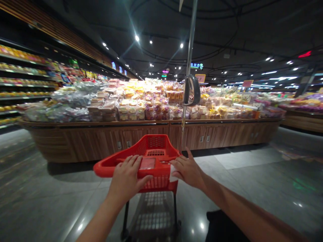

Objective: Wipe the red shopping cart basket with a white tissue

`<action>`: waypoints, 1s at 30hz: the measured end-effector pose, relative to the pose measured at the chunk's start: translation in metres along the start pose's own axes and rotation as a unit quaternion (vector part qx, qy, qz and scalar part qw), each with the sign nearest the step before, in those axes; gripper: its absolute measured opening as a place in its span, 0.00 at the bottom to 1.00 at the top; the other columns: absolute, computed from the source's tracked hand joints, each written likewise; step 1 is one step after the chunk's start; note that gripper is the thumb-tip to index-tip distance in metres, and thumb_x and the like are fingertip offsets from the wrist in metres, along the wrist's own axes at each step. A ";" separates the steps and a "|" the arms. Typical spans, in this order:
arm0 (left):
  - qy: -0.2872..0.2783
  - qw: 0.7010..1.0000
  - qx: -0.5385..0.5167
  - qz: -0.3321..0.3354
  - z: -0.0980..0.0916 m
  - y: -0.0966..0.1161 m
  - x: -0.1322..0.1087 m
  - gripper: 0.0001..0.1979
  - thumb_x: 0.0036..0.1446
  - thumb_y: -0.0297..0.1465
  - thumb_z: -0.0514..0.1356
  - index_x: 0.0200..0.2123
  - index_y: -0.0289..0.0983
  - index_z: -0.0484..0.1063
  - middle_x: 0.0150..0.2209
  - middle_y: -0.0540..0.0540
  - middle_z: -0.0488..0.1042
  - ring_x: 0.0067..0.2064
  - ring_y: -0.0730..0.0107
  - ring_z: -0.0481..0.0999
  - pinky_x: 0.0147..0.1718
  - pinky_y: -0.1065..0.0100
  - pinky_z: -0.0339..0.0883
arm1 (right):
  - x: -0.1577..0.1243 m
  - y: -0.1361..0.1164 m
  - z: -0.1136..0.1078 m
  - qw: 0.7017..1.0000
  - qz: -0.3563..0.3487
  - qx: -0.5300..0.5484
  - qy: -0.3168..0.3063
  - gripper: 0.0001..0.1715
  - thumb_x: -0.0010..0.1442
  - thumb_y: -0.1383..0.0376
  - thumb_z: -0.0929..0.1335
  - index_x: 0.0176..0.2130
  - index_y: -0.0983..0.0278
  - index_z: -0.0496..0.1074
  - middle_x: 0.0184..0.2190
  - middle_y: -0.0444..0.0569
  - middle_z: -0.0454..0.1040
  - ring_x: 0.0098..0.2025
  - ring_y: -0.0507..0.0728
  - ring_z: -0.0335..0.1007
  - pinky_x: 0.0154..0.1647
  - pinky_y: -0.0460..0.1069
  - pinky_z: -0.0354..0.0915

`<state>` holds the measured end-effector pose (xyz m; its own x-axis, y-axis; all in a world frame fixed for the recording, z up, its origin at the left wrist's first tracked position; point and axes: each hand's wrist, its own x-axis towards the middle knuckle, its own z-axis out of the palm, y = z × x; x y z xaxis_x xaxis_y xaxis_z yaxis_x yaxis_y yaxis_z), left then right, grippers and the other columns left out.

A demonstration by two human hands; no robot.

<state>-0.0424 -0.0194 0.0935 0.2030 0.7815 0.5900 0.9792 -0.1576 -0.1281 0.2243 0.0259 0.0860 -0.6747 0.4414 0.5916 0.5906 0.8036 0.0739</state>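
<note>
A red plastic shopping cart (pixel 156 144) stands in front of me, its basket facing the display. My left hand (pixel 128 173) lies over the left part of the cart handle, fingers curled across the top and thumb stretched out to the right. At the handle's right end is my right hand (pixel 188 169), one finger pointing up and the others bent over a white paper (pixel 173 174). This paper hangs between thumb and fingers, against the red plastic; its far side is hidden by the hand.
Ahead runs a long wooden display counter (pixel 91 137) heaped with bagged packages (pixel 131 101). A metal pole (pixel 189 50) with a grey looped holder (pixel 191 90) rises before it. Stocked shelves (pixel 20 80) line the left, and another counter (pixel 302 117) stands right. Grey tiles (pixel 242 181) cover the floor.
</note>
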 end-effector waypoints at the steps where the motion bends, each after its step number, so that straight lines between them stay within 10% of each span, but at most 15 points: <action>1: 0.001 1.000 -0.002 -0.001 0.000 -0.001 0.000 0.39 0.51 0.55 0.51 0.56 0.31 0.62 0.55 0.34 0.67 0.57 0.47 0.64 0.50 0.51 0.59 | -0.004 0.010 -0.002 1.000 -0.009 0.023 0.000 0.22 0.64 0.51 0.57 0.49 0.61 0.66 0.42 0.48 0.74 0.48 0.58 0.66 0.63 0.64 0.26; 7: 0.008 1.000 -0.011 -0.004 0.002 -0.001 0.002 0.38 0.51 0.55 0.51 0.56 0.32 0.63 0.55 0.35 0.67 0.57 0.48 0.64 0.51 0.51 0.58 | -0.003 0.035 0.013 0.973 0.071 0.211 0.063 0.22 0.66 0.54 0.56 0.36 0.61 0.72 0.35 0.46 0.75 0.46 0.56 0.66 0.62 0.62 0.34; 11: 0.006 1.000 -0.010 -0.004 0.001 0.000 0.002 0.38 0.51 0.54 0.52 0.56 0.31 0.62 0.55 0.34 0.67 0.56 0.47 0.64 0.50 0.51 0.59 | 0.005 0.034 0.038 0.868 0.228 0.388 0.209 0.23 0.58 0.48 0.63 0.27 0.61 0.73 0.29 0.45 0.75 0.40 0.57 0.69 0.58 0.58 0.50; 15: 0.008 1.000 -0.012 -0.010 0.001 -0.001 0.002 0.37 0.50 0.53 0.53 0.55 0.31 0.63 0.55 0.34 0.67 0.56 0.47 0.64 0.50 0.50 0.59 | 0.009 0.019 0.066 0.796 0.314 0.413 0.312 0.31 0.64 0.48 0.52 0.35 0.64 0.72 0.32 0.49 0.75 0.34 0.57 0.70 0.40 0.52 0.65; 19: 0.011 1.000 -0.019 -0.011 0.002 -0.003 0.002 0.37 0.49 0.53 0.54 0.55 0.33 0.63 0.55 0.34 0.67 0.56 0.47 0.64 0.51 0.50 0.58 | 0.002 -0.012 0.083 0.750 0.370 0.367 0.407 0.27 0.66 0.54 0.51 0.50 0.65 0.67 0.46 0.54 0.72 0.48 0.58 0.67 0.49 0.54 0.62; 25: 0.009 1.000 -0.011 0.002 0.001 -0.004 -0.001 0.37 0.51 0.53 0.52 0.55 0.32 0.63 0.55 0.33 0.67 0.57 0.46 0.64 0.50 0.50 0.59 | -0.018 -0.048 0.062 0.897 0.244 0.158 0.333 0.21 0.67 0.63 0.53 0.51 0.60 0.67 0.52 0.51 0.68 0.60 0.60 0.53 0.61 0.62 0.43; 30: 0.004 1.000 -0.016 0.018 -0.002 -0.007 -0.003 0.37 0.51 0.53 0.53 0.55 0.33 0.63 0.55 0.34 0.67 0.57 0.47 0.63 0.50 0.50 0.59 | -0.006 -0.007 0.018 0.976 0.133 0.123 0.124 0.20 0.66 0.61 0.54 0.37 0.60 0.71 0.34 0.45 0.75 0.43 0.55 0.65 0.58 0.58 0.43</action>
<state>-0.0500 -0.0218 0.0939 0.2373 0.7703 0.5919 0.9711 -0.2042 -0.1236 0.2161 0.0246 0.0675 -0.3666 0.5619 0.7415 0.5860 0.7585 -0.2851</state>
